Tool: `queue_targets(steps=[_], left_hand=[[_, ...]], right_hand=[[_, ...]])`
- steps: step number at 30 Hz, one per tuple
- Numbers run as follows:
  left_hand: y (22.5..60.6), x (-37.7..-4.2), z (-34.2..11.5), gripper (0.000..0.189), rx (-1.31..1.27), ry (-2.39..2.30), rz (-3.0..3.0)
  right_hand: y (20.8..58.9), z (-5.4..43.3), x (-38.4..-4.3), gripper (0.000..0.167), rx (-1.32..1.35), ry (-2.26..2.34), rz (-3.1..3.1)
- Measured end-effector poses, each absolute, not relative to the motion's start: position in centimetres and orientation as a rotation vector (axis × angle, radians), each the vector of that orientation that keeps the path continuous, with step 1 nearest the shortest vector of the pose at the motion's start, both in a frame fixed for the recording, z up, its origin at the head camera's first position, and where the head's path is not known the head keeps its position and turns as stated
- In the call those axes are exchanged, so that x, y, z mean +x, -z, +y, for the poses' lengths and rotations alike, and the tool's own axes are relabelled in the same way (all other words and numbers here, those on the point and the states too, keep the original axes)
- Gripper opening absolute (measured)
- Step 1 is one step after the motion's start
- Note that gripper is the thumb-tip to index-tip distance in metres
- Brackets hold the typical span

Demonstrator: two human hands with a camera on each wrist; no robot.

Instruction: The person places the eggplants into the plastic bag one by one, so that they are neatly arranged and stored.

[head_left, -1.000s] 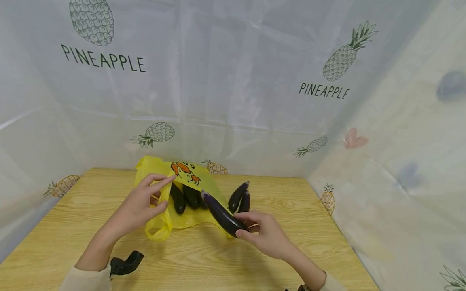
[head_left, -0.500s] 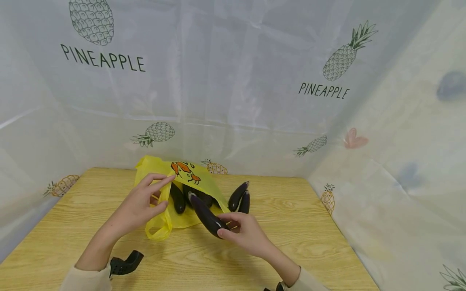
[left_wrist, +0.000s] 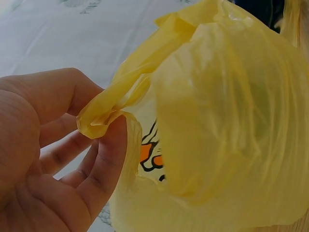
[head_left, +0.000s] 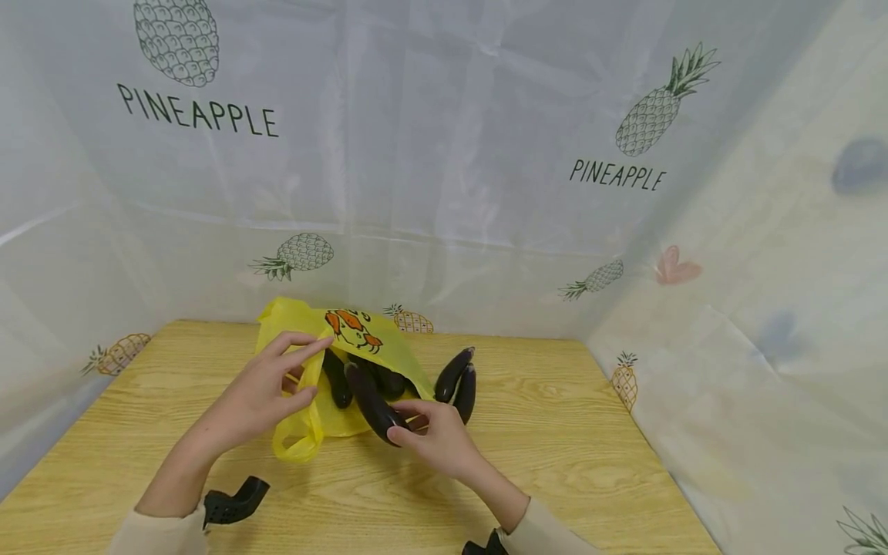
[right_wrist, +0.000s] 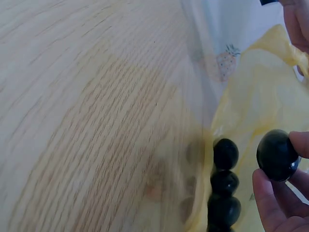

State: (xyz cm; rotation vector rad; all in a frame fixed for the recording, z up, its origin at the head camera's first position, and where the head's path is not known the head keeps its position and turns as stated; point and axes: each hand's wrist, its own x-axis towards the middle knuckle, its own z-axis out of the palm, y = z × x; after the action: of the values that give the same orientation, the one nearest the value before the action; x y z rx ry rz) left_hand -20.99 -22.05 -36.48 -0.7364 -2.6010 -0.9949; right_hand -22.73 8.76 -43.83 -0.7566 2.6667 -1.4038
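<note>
My right hand (head_left: 438, 441) holds a dark purple eggplant (head_left: 373, 405) by its lower end, fingers and thumb around it. Its stem end points into the mouth of a yellow plastic bag (head_left: 294, 316) printed with an orange crab. In the right wrist view the held eggplant (right_wrist: 276, 155) appears end-on, over the yellow plastic. My left hand (head_left: 260, 393) holds up the bag's edge near the handle; the left wrist view shows the twisted handle (left_wrist: 104, 108) between the thumb and fingers. Several eggplants (head_left: 338, 381) lie inside the bag, partly hidden by its upper layer.
Two more eggplants (head_left: 453, 375) lie on the wooden table (head_left: 555, 432), just right of the bag. A white curtain (head_left: 444, 193) with pineapple prints stands behind the table and along its sides. Black wrist mounts (head_left: 236, 501) sit on both forearms.
My right hand has moved left with the eggplant, from the bag's right edge to in front of its mouth, and the eggplant's stem end now reaches in. The left hand keeps nearly the same place.
</note>
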Motion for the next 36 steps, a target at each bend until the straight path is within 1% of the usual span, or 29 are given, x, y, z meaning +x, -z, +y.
queue_targets(steps=[11,20,36], left_hand=[[36.6,-21.1,-22.5,0.071,-0.762,0.984,-2.597],[36.4,-20.9,-23.2,0.068,-0.781,0.99,-2.617],[36.4,-20.9,-23.6,0.069,-0.797,1.0,-2.627]], right_hand=[[45.0,5.4,-23.6,0.036,-0.697,1.466,2.664],[45.5,3.0,-23.8,0.037,-0.649,1.473,2.709],[46.8,1.0,-24.2,0.041,-0.601,1.598,2.673]])
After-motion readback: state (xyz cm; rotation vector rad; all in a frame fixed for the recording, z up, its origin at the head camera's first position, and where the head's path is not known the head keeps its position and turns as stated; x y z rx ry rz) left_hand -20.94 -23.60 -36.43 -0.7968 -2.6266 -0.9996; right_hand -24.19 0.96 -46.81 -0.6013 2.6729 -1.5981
